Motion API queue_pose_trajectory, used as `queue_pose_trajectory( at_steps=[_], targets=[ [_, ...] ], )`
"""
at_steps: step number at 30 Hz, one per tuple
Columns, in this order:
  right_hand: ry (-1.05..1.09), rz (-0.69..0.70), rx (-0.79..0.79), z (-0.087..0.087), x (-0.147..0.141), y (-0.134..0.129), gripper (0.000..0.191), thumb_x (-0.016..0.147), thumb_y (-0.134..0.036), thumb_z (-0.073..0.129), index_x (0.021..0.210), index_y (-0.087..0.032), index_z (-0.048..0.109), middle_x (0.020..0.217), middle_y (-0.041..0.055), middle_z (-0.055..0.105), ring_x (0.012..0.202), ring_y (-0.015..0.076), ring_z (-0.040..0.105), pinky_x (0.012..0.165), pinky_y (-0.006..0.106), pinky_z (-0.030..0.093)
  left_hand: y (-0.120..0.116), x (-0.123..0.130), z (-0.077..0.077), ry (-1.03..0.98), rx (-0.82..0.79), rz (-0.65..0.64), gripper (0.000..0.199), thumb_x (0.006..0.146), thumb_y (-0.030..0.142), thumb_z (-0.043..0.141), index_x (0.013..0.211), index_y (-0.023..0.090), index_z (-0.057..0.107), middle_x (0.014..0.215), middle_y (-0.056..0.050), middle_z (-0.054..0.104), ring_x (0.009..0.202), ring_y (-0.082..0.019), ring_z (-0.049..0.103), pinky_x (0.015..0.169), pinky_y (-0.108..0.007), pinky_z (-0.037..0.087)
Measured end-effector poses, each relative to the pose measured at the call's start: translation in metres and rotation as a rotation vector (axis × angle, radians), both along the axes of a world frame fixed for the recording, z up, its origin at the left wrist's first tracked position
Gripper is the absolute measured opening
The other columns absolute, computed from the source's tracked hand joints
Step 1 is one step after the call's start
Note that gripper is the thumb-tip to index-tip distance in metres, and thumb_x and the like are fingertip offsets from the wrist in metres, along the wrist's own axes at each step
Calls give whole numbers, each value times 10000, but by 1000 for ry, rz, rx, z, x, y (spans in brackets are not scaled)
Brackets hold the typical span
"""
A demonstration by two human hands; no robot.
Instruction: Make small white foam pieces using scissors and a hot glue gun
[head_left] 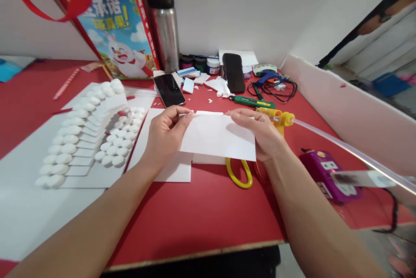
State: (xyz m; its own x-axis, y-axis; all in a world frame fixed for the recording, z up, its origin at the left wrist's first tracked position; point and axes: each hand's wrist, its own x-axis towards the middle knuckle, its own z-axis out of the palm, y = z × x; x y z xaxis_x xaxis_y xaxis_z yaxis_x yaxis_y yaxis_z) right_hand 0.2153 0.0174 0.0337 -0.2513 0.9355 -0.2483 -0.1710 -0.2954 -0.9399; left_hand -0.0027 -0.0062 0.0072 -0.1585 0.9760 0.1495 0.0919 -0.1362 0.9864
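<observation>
My left hand [167, 137] pinches the upper left corner of a small white card [217, 139], thumb and forefinger pressed together. At the card's right end, my right hand [264, 132] grips it with the thumb on top and the fingers behind. A narrow white strip [209, 113] runs along the far edge of the card between both hands. Beneath it, white sheets [172, 174] lie on the red table. Part of a yellow scissor handle [242, 185] shows below the card; the blades are hidden. Just beyond my right hand is a yellow glue gun [286, 118] with a clear glue stick.
On the left, a curved white stepped model [81, 152] bears many white oval pieces. Behind stand a steel thermos [165, 31], a printed box [120, 31] and paint jars [199, 64]. Two phones [169, 89], a green cutter [253, 102], cables and a purple power box [325, 174] lie around.
</observation>
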Motion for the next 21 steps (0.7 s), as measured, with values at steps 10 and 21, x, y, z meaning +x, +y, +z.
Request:
queue_pose_trajectory(
  at_steps=[10,21],
  targets=[
    [-159,426,-80,-3,-5,-8,341,675,-433,920,819,-152,791,684,30,744,526,133,644,453,225,460,-4,3,-1,-20,-76,-257,183,848,366,801,932,207,835,848,-49,786,716,-165,672,603,-249,505],
    [-83,85,-49,-9,-6,-2,321,652,-461,925,716,-175,795,668,43,748,515,131,627,447,233,438,0,2,-1,-223,-181,-331,219,830,296,815,1009,173,784,733,-3,694,490,-71,519,455,-211,407]
  ],
)
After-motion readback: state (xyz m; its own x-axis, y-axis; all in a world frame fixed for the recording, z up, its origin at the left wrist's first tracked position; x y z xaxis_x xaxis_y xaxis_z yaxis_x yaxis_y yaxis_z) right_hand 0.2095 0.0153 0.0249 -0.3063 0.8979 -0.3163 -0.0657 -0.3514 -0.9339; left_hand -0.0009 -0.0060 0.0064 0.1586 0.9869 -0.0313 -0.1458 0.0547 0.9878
